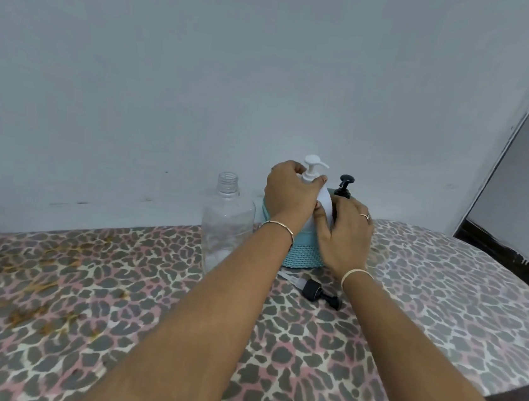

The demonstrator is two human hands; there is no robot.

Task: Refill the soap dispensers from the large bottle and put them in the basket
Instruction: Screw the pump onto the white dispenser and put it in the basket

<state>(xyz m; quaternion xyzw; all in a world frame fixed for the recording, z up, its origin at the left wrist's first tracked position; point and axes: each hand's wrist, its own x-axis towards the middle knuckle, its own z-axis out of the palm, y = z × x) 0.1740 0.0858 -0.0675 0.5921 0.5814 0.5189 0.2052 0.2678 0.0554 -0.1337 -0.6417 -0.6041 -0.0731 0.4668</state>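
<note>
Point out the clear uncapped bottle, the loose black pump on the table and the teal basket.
clear bottle [226,225], head view, middle of its body.
loose black pump [312,288], head view, its screw collar.
teal basket [303,256], head view, woven lower wall.
</note>
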